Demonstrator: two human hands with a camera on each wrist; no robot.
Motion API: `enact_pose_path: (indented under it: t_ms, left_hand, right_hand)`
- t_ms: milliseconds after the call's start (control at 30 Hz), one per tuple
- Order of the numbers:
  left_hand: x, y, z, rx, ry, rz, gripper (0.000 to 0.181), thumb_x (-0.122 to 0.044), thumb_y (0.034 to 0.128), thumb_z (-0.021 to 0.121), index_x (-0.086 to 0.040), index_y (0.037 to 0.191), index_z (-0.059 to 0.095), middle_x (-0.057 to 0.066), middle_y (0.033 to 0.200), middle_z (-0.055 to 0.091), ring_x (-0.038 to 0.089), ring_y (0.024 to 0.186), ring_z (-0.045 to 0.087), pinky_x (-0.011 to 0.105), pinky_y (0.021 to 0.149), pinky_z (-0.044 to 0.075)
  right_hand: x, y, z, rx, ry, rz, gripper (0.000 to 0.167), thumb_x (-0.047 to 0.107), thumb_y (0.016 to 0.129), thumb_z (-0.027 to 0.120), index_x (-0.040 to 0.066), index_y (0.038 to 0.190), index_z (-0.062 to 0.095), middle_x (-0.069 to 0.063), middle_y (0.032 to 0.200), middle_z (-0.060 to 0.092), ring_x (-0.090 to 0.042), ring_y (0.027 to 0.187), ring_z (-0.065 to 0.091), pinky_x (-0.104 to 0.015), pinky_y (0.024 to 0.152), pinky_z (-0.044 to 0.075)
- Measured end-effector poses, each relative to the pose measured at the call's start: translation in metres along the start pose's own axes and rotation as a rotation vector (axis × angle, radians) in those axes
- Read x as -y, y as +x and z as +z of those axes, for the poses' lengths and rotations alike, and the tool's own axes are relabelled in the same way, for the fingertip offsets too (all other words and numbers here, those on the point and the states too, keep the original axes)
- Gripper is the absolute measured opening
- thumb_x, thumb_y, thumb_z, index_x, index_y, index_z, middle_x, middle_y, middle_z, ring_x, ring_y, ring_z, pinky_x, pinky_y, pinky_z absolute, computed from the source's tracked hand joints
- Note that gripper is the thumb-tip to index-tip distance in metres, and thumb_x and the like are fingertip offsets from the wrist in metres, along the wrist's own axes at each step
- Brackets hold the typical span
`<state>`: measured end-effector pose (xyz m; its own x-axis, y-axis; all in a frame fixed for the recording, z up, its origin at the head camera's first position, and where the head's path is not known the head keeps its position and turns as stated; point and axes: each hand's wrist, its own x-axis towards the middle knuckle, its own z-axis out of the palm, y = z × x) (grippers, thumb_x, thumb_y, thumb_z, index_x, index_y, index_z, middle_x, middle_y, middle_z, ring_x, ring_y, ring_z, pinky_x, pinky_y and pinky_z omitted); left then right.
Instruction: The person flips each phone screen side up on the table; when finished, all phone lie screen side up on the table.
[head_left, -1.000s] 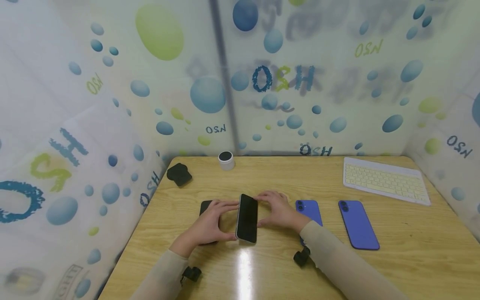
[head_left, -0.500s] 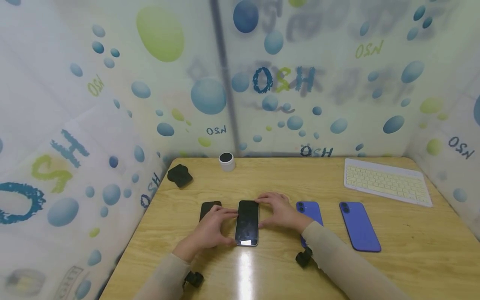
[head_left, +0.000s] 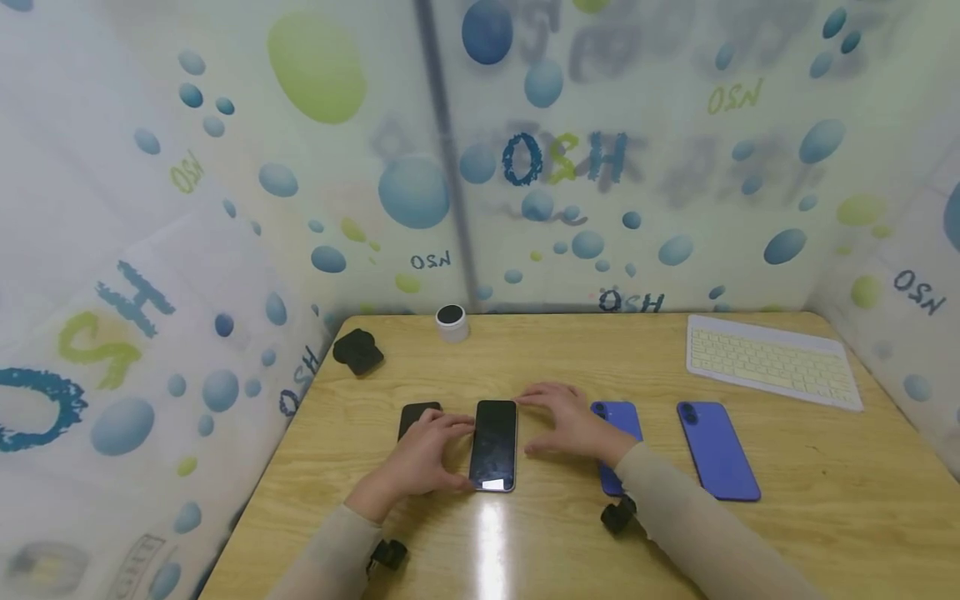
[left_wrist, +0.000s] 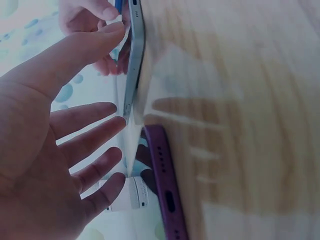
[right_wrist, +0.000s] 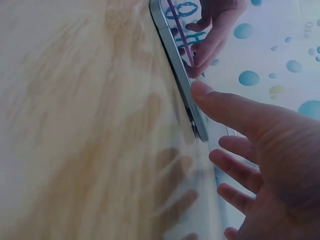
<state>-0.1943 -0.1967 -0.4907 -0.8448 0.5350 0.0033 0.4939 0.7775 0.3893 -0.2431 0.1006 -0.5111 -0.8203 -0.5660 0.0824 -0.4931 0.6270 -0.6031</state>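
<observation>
A phone with a dark screen lies face up on the wooden table between the two hands. My left hand is at its left edge, fingers spread and relaxed, fingertips touching or almost touching it. Under that hand, partly covered, is another dark phone, whose purplish edge shows in the left wrist view. Off the first phone's right edge, my right hand is spread with a small gap at the thumb. Its wrist partly covers a blue phone.
A second blue phone lies further right, with a white keyboard behind it. At the back left are a black object and a small white jar with a dark top. Printed curtains surround the table.
The tilted phone has come down flat onto the table between the hands. My right hand has since drawn slightly away to the right; the left has stayed beside the phone.
</observation>
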Motion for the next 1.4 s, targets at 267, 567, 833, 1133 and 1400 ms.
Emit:
enact_pose_path:
  t_ms: [267,567,833,1133,1400]
  left_hand:
    - [-0.016,0.01,0.0,0.01,-0.066,0.031,0.074,-0.041,0.078,0.089,-0.015,0.143,0.063,0.001,0.152,0.056,0.027,0.133,0.047,0.053,0.107,0.045]
    - [-0.04,0.028,0.007,0.054,-0.102,0.027,0.075,-0.047,0.0788,0.089,-0.02,0.144,0.062,-0.002,0.153,0.055,0.027,0.137,0.046,0.049,0.108,0.046]
    - [-0.066,0.053,0.02,0.033,-0.046,0.078,0.076,-0.051,0.0795,0.087,-0.022,0.145,0.061,-0.002,0.153,0.056,0.029,0.139,0.046,0.051,0.113,0.041]
    - [-0.095,0.074,0.038,0.028,0.057,0.123,0.075,-0.054,0.0778,0.087,-0.025,0.143,0.063,-0.008,0.148,0.06,0.022,0.128,0.051,0.04,0.104,0.047]
    - [-0.111,0.092,0.049,0.061,0.134,0.165,0.077,-0.058,0.0772,0.086,-0.025,0.143,0.063,-0.008,0.148,0.059,0.019,0.127,0.05,0.032,0.101,0.047]
  right_hand:
    - [-0.022,-0.027,-0.023,-0.023,-0.015,0.021,0.067,0.035,0.085,0.086,0.013,0.144,0.061,-0.012,0.15,0.056,-0.041,0.144,0.043,-0.072,0.115,0.022]
    - [-0.04,-0.061,-0.045,-0.063,0.008,0.052,0.06,0.029,0.09,0.082,0.007,0.142,0.062,-0.017,0.149,0.055,-0.044,0.141,0.045,-0.065,0.113,0.036]
    - [-0.06,-0.089,-0.069,-0.082,0.046,0.093,0.061,0.031,0.089,0.082,0.006,0.141,0.062,-0.018,0.15,0.054,-0.046,0.14,0.046,-0.065,0.111,0.038]
    - [-0.083,-0.109,-0.08,-0.102,0.022,0.064,0.057,0.025,0.091,0.081,0.004,0.14,0.063,-0.019,0.145,0.058,-0.046,0.136,0.049,-0.066,0.108,0.04]
    - [-0.09,-0.118,-0.081,-0.086,-0.011,0.004,0.056,0.025,0.09,0.081,0.006,0.14,0.063,-0.019,0.145,0.058,-0.049,0.138,0.046,-0.072,0.108,0.036]
